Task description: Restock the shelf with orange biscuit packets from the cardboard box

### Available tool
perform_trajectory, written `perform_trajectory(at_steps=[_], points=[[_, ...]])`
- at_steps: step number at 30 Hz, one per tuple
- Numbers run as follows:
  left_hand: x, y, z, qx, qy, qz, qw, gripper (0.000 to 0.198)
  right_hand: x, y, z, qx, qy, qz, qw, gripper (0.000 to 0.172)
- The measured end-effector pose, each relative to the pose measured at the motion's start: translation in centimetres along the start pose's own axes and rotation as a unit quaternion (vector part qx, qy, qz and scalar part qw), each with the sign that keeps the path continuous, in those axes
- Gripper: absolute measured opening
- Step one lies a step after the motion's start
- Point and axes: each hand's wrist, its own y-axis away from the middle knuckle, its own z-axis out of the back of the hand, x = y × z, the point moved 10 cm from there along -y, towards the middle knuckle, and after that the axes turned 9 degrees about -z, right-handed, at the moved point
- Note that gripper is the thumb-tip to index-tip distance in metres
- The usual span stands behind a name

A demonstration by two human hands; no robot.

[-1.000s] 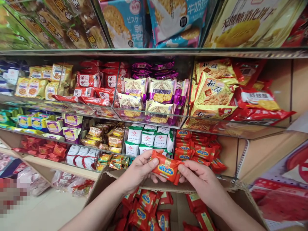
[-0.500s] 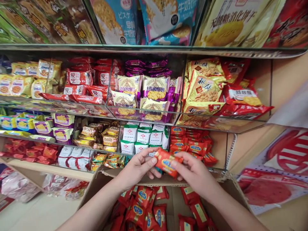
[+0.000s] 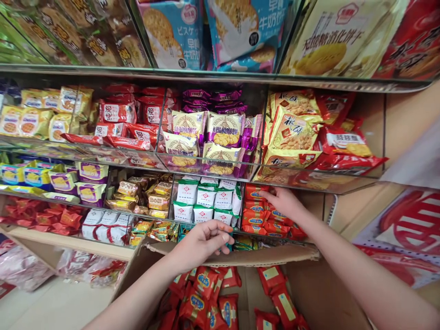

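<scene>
My right hand reaches into the lower right shelf compartment, its fingertips on a red snack packet at the top of a stack. Part of that packet and some fingers are hidden behind the hand. Below it in the same compartment lie more red packets. My left hand hovers over the back edge of a cardboard box, fingers loosely bent and apart, with no packet in it. Inside the box are many loose red packets of the same look.
White-and-green packets fill the neighbouring compartment. Above, a clear shelf lip fronts purple-and-cream biscuit packets and yellow packets. Large blue biscuit bags stand on the top shelf. Plastic-wrapped goods lie at lower left.
The red packet, held between both hands before, has gone up and forward with my right hand to the stack in the compartment. My left hand has let go and stays above the box.
</scene>
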Motion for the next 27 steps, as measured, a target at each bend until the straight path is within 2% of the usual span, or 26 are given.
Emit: perform_trajectory(at_steps=[3, 8, 12, 16, 18, 21, 27], points=[[0.0, 0.0, 0.0, 0.001, 0.0, 0.003, 1.0, 0.033, 0.2, -0.2, 0.6, -0.058, 0.057, -0.024, 0.996, 0.032], [0.2, 0.0, -0.1, 0.007, -0.005, 0.014, 1.0, 0.031, 0.8, -0.2, 1.1, -0.118, 0.082, -0.014, 0.99, 0.031], [0.3, 0.0, -0.3, 0.018, 0.002, 0.021, 1.0, 0.03, 0.5, 0.2, 0.5, -0.102, 0.094, -0.024, 0.99, 0.037], [0.4, 0.0, -0.4, 0.02, -0.009, 0.026, 0.999, 0.03, 1.4, 1.4, 0.5, -0.123, 0.12, 0.027, 0.985, 0.048], [0.4, -0.1, -0.5, 0.023, -0.016, 0.027, 0.999, 0.029, 2.0, 1.7, 0.7, -0.145, 0.135, 0.047, 0.979, 0.045], [0.4, -0.3, -0.6, 0.034, -0.026, 0.025, 0.999, 0.027, 1.9, 1.2, 0.9, -0.153, 0.124, 0.039, 0.98, 0.037], [0.6, -0.5, -0.7, 0.04, -0.035, 0.024, 0.998, 0.025, 0.8, 0.2, 0.9, -0.152, 0.07, 0.028, 0.986, 0.036]])
